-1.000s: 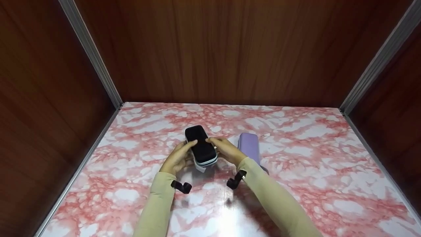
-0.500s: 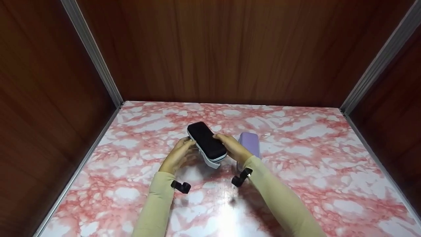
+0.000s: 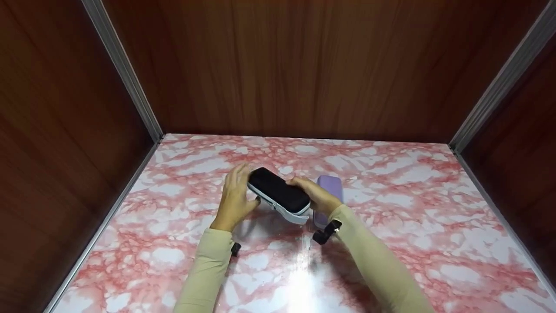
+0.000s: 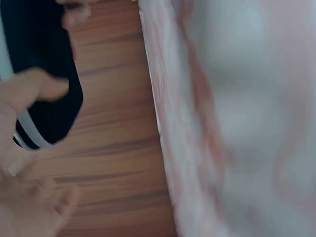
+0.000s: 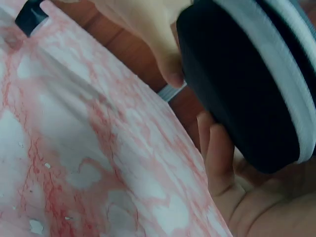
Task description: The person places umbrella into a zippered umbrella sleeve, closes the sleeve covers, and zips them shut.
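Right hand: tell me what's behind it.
In the head view, the purple case, its far end and part of the near end showing; the right hand and sleeve cover its middle.

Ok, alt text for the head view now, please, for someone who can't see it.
Over a red-and-white table, the right hand grips a black case with a pale strap; the left hand spreads at the black case's left end. A purple case lies partly hidden behind the right hand.

Matt black case (image 3: 277,188), glossy marbled tabletop (image 3: 417,208)
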`<state>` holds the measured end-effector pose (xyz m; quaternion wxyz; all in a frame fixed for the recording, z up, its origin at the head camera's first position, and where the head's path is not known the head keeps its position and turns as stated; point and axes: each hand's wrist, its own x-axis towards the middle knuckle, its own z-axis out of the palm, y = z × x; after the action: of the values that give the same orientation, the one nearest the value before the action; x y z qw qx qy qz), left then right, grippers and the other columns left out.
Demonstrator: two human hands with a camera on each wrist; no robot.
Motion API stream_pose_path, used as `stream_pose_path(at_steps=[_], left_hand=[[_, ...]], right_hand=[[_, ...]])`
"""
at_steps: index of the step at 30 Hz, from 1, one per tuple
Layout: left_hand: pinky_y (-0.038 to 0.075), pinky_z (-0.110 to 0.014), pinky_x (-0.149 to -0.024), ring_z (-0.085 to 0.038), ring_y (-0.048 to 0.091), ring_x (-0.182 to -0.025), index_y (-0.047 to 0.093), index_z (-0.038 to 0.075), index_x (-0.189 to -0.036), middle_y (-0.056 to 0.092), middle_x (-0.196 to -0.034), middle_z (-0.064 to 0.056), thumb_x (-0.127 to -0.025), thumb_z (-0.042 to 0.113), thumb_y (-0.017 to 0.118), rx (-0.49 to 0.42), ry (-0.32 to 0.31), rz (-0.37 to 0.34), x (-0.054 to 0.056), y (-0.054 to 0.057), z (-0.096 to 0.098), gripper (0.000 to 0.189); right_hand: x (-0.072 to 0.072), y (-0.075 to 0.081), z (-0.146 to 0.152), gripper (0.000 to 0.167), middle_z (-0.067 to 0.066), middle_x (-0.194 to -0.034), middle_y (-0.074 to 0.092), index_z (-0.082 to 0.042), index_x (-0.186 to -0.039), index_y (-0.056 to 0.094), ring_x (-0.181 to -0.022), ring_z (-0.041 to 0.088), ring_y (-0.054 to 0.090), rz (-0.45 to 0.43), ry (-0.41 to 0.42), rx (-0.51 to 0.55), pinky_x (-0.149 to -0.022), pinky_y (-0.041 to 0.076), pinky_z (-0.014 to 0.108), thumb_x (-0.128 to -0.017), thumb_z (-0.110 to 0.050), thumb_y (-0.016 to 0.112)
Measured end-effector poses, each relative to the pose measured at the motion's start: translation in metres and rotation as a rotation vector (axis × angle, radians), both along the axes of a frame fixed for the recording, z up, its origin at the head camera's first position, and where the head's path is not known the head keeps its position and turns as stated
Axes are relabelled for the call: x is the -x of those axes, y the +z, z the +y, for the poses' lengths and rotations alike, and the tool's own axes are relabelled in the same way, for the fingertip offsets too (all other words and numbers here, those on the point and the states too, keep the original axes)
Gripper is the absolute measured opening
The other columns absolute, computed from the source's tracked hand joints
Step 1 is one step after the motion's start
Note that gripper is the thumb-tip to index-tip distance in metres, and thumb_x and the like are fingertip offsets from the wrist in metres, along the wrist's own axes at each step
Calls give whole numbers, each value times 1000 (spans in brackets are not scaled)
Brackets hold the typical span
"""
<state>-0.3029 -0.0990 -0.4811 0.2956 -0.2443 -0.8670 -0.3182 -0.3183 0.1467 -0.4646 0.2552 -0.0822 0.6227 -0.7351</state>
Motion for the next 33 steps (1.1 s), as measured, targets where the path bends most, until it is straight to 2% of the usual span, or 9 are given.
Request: stream_pose_path(at_steps=[4, 7, 12, 15, 19, 23, 26, 29, 33], left_hand=[[36, -57, -105, -37, 41, -135, 59, 23, -135, 51, -143, -12, -61, 17, 95, 210, -66, 168, -1, 6, 0, 82], [36, -53, -106, -30, 45, -133, 63, 26, -131, 57, -136, -5, -66, 24, 95, 291, -145, 259, -3, 10, 2, 72], [41, -47, -102, -23, 58, -117, 69, 25, -124, 66, -120, 1, -69, 27, 93, 264, -228, 346, -6, 12, 5, 60], [45, -43, -99, -20, 60, -109, 71, 26, -122, 67, -116, 3, -70, 30, 92, 241, -233, 343, -8, 15, 6, 57], [48, -40, -97, -18, 60, -106, 71, 27, -121, 67, -115, 5, -73, 32, 90, 238, -224, 325, -10, 19, 9, 53], [49, -40, -95, -20, 60, -102, 72, 27, -121, 67, -112, 4, -72, 34, 90, 254, -195, 324, -11, 23, 8, 52], [52, -41, -89, -22, 59, -99, 72, 28, -120, 67, -111, 3, -73, 35, 90, 280, -144, 324, -12, 24, 6, 51], [54, -42, -82, -22, 59, -97, 72, 28, -119, 67, -109, 3, -73, 35, 88, 306, -78, 315, -13, 25, 5, 49], [56, -45, -75, -24, 60, -94, 72, 28, -116, 67, -106, 2, -73, 33, 87, 316, -14, 298, -16, 30, 5, 46]], right_hand=[[-3, -1, 3, 23, 3, -83, 66, -14, -94, 64, -69, 10, 64, -18, 77, -8, -63, 52, 20, -98, -25, 45], [-4, -1, 6, 26, 5, -88, 69, -11, -99, 64, -73, 11, 65, -34, 122, -12, -66, 53, 21, -100, -26, 42], [-6, 0, 11, 30, 6, -101, 71, -12, -113, 68, -84, 13, 67, -17, 186, -6, -75, 54, 23, -100, -28, 45], [-5, 0, 13, 32, 6, -108, 70, -15, -119, 68, -90, 14, 67, 14, 239, 23, -81, 53, 25, -99, -29, 48], [-3, 3, 16, 32, 5, -112, 69, -15, -123, 68, -95, 15, 65, 83, 276, 28, -85, 52, 25, -101, -27, 47], [-2, 12, 19, 33, 7, -123, 66, -7, -130, 64, -106, 17, 62, 232, 229, -51, -91, 49, 28, -104, -21, 48], [-5, 24, 24, 35, 11, -131, 62, -6, -134, 62, -114, 22, 59, 387, 162, -192, -95, 46, 32, -105, -23, 51], [-13, 34, 30, 36, 13, -135, 60, -10, -135, 62, -118, 24, 57, 557, 125, -340, -99, 44, 39, -104, -29, 54], [-27, 39, 34, 37, 1, -132, 62, -18, -132, 63, -122, 19, 55, 802, 75, -467, -105, 40, 47, -99, -35, 65]])
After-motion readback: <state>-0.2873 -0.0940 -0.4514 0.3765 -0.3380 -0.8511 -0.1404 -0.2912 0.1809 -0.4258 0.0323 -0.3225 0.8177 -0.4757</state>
